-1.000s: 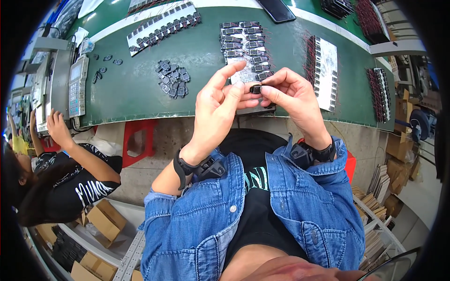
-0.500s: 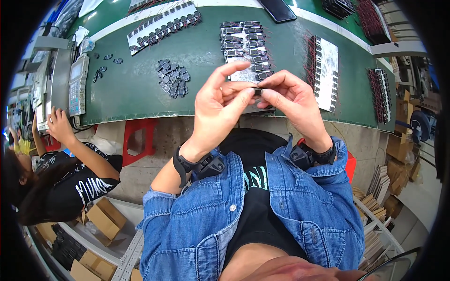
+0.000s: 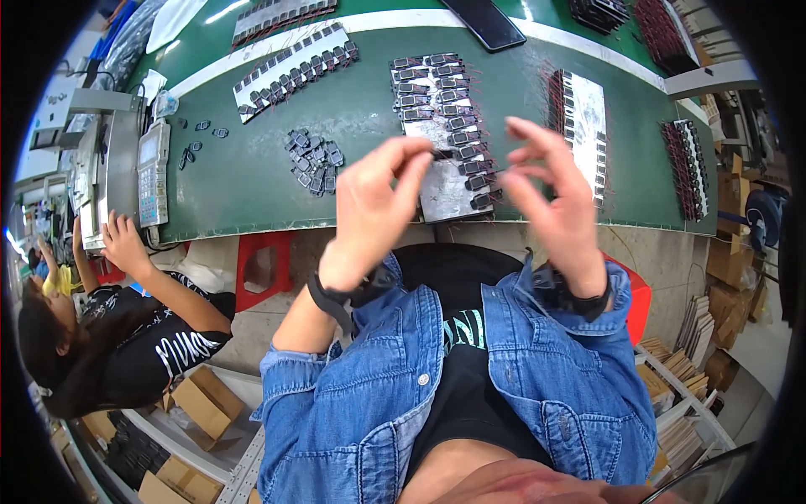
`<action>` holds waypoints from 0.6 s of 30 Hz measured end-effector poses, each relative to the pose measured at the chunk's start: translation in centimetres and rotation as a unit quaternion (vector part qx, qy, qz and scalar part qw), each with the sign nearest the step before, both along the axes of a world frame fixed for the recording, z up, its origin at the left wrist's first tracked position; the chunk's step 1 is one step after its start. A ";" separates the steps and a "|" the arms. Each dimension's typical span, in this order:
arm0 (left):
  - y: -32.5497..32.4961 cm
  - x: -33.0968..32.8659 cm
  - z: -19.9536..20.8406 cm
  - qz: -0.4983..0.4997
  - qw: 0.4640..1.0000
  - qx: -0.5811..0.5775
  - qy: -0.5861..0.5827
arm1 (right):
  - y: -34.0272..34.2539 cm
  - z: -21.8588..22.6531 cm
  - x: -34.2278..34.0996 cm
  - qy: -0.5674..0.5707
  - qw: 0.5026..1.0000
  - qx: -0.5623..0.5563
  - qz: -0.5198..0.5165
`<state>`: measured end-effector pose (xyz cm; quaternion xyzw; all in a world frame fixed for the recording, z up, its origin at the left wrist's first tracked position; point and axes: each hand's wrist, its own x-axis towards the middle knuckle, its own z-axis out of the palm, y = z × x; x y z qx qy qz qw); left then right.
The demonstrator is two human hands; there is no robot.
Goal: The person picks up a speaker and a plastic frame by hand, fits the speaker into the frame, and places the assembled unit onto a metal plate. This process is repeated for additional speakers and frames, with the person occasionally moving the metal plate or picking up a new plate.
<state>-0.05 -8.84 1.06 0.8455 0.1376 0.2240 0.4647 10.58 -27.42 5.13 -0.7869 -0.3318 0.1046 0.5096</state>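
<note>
My left hand (image 3: pixel 376 200) is closed in a pinch on a small black part (image 3: pixel 443 154), held over the middle board. That metal-looking board (image 3: pixel 449 195) carries two rows of small black modules (image 3: pixel 460 123) with thin red wires; the right row runs farther toward me than the left. My right hand (image 3: pixel 556 189), slightly blurred, is apart from the left, fingers spread with nothing seen in them. It hovers just right of the board's near end. A loose pile of small black pieces (image 3: pixel 315 161) lies on the green table to the left of my left hand.
More loaded boards lie on the green table (image 3: pixel 252 197): one at upper left (image 3: pixel 298 71), one at right (image 3: pixel 585 105), another at far right (image 3: pixel 684 172). A dark phone-like slab (image 3: pixel 487 23) rests at the back. Leftward stand a keypad machine (image 3: pixel 153 176) and a co-worker (image 3: pixel 126 336).
My hands have come apart: the right has released the small black part and moved right, opening. The left keeps it and has shifted slightly left, uncovering the board's near end.
</note>
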 end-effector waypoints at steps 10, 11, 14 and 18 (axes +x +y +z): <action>1.3 3.3 -0.6 0.035 0.995 0.088 0.032 | -10.6 -1.9 8.0 0.022 0.987 -0.058 -0.150; 1.5 3.4 -0.9 0.026 0.996 0.082 0.026 | -11.3 -1.9 8.6 0.011 0.984 -0.072 -0.162; 2.1 3.3 -1.2 0.024 0.971 0.234 -0.030 | -12.0 -2.6 10.3 -0.040 0.979 -0.094 -0.178; 1.6 2.6 -1.4 0.063 0.937 0.341 -0.047 | -11.8 -3.5 11.7 -0.149 0.963 -0.163 -0.157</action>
